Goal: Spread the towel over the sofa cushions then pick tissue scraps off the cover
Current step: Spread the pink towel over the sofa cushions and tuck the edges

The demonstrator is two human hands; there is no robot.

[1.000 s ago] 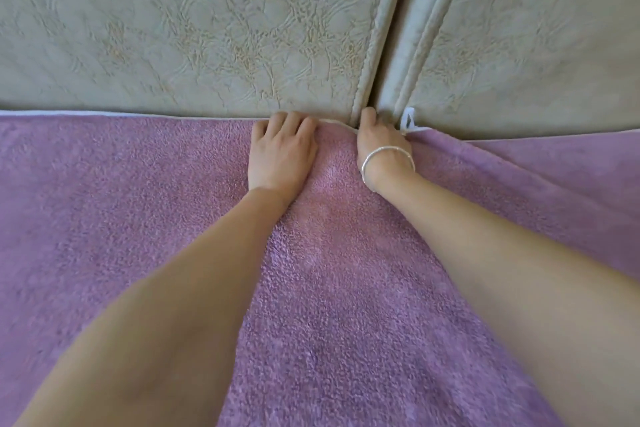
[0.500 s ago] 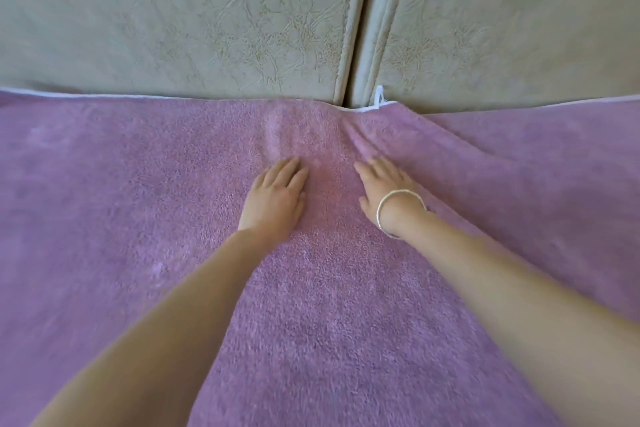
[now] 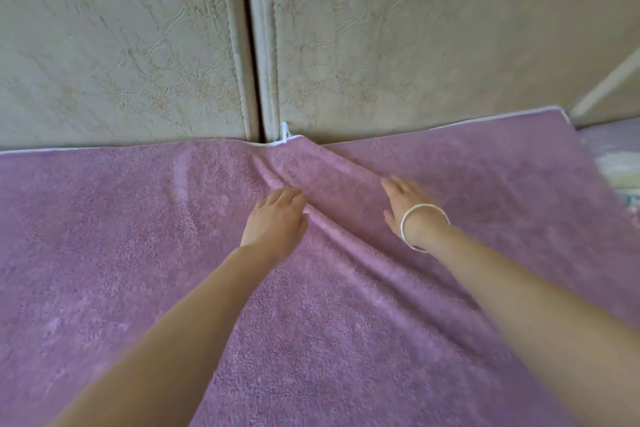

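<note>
Soft, even light covers the purple terry towel (image 3: 114, 253) — shadows faint. Its far right corner smears; toward its near edge bare forearms (image 3: 180, 333) blur.

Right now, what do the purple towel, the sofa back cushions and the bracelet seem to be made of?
Towel: terry cloth, probably cotton, matte; fuzzy pile and a white hem show. Back cushions: beige leather or imitation leather, slight sheen; fine creases and piped seams. Bracelet: thin, pale, shiny ring, maybe silver metal; too blurred to be sure.

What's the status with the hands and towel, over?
Left hand and right hand open on purple towel. Fold ridge between them. No tissue scraps seen.
</note>
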